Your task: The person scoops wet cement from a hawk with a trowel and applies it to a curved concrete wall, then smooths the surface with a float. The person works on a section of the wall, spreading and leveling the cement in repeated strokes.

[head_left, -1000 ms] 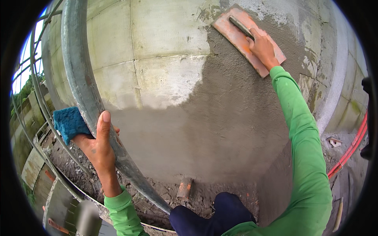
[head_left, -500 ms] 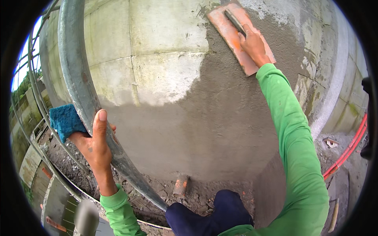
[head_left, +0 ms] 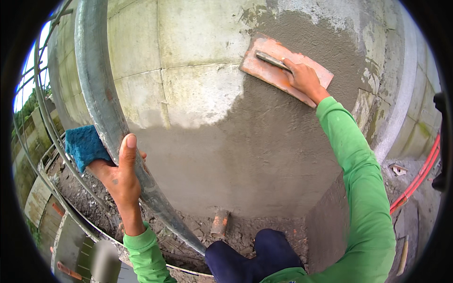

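Observation:
My right hand point(head_left: 304, 78) is wrapped round the grey handle of a worn orange plastering float point(head_left: 278, 80). The float's flat face lies against wet grey plaster point(head_left: 283, 141) at the upper middle of the wall, its left end reaching the pale bare part. On the left, my left hand point(head_left: 123, 177) grips a thick grey metal pole point(head_left: 96, 85), thumb up on the near side and a fingertip showing past its right edge. A blue sponge point(head_left: 86, 147) sticks out to the left at that hand; how the fingers hold it is hidden.
Pale wall panels point(head_left: 203, 33) show above the plaster. Below, a short orange pipe stub point(head_left: 220, 222) pokes out over rubble point(head_left: 188, 221) near my knees. Red hoses point(head_left: 420, 177) run along the right side. Thin metal bars point(head_left: 43, 111) stand at far left.
The float has swung from a steep slant to a flatter one, and its upper end has come down. My right hand has moved slightly down and right. My left hand still grips the pole.

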`<state>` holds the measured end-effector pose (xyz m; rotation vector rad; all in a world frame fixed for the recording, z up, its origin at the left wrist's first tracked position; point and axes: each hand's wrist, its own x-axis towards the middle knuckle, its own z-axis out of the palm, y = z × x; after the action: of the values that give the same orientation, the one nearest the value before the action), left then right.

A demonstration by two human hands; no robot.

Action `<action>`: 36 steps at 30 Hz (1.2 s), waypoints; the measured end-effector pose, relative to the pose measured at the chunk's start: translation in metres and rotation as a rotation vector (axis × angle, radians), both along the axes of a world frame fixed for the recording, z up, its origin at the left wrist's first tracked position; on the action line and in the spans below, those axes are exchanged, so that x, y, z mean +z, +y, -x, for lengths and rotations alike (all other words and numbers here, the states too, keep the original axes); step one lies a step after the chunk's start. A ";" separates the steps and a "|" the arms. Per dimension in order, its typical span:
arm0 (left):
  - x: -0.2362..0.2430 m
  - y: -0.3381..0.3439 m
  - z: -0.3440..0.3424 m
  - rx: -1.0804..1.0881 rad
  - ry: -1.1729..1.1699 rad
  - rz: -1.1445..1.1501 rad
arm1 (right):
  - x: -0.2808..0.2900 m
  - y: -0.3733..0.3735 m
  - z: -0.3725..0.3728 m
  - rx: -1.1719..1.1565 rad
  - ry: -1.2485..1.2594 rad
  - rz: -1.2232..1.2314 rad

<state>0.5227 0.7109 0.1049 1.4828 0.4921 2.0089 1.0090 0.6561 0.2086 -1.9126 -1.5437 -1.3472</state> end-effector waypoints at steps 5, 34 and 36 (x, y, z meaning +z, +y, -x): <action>0.001 0.001 -0.002 0.011 -0.041 -0.020 | 0.062 -0.012 -0.013 -0.064 0.135 -0.359; 0.001 0.001 -0.002 0.021 -0.018 -0.062 | -0.008 -0.012 -0.006 -0.057 0.069 -0.137; 0.002 0.001 -0.002 0.021 -0.017 -0.059 | 0.009 -0.034 -0.014 -0.071 0.054 -0.194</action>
<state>0.5247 0.7117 0.1066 1.4999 0.4466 2.0665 1.0229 0.6219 0.2176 -1.8820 -1.2806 -1.4069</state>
